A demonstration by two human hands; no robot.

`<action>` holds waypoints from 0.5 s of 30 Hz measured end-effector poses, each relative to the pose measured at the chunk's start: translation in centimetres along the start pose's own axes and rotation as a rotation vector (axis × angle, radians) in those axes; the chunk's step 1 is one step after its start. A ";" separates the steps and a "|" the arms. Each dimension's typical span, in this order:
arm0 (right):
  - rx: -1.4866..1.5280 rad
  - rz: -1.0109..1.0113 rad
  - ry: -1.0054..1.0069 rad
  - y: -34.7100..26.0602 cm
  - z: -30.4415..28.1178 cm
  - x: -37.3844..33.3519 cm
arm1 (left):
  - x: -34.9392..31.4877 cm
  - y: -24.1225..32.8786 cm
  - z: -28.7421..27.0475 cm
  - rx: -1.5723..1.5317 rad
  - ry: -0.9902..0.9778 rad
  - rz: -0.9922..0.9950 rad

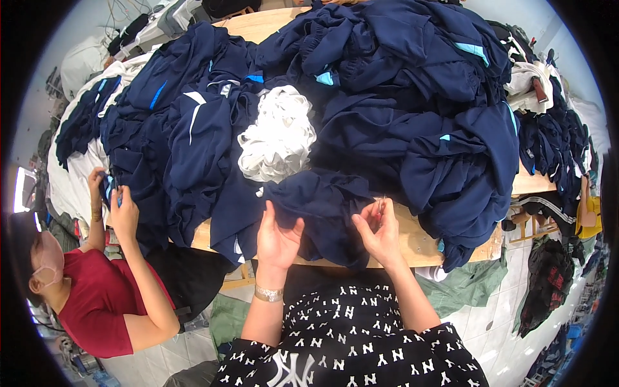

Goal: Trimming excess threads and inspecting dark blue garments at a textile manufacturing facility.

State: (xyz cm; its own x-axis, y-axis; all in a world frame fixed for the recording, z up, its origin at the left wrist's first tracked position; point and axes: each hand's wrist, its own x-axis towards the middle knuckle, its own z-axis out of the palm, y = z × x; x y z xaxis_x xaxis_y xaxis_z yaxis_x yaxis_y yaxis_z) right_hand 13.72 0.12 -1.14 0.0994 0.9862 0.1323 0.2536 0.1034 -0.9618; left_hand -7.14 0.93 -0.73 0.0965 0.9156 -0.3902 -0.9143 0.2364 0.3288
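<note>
Garment workshop: navy clothes heaped on table

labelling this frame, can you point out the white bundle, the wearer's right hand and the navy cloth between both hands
White bundle (278,137): head view, middle of the heap
Right hand (379,233): head view, middle of the hand
Navy cloth (329,216): head view, middle of its folds

A worktable stretches in front of the wearer. On it, one garment heap lies left, another garment heap right, with a bundle of fabric strips between them. Nearer, a loose garment lies at the front edge, between the left hand and right hand. A co-worker is at the table's left; another person is beyond its right end.
</note>
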 end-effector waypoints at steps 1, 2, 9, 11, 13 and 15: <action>-0.059 0.017 0.007 0.2 -0.1 -0.4 | 0.3 0.1 -0.6 0.001 0.000 0.000; -0.231 -0.053 0.023 0.7 0.0 -0.8 | 0.7 0.1 -1.0 -0.077 -0.019 0.034; -0.572 -0.090 -0.002 2.0 0.2 -1.6 | -0.1 -1.4 -3.1 0.564 0.136 0.132; -0.450 -0.078 0.019 1.6 0.5 -1.5 | -0.6 -2.2 -3.1 0.586 0.119 0.195; -0.232 -0.114 0.023 0.9 1.3 -1.6 | -1.0 -2.7 -2.7 0.565 -0.005 0.227; -0.191 -0.200 -0.025 0.2 2.0 -1.6 | -1.1 -3.1 -2.4 0.673 -0.001 0.270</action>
State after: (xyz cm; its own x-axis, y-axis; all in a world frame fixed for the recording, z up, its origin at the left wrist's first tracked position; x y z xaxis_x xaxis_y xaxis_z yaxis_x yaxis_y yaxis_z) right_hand 11.63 -1.17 -2.00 0.0060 0.9518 0.3067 0.4431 0.2724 -0.8541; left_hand -5.38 -1.57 -3.39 -0.0977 0.9706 -0.2200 -0.4662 0.1506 0.8717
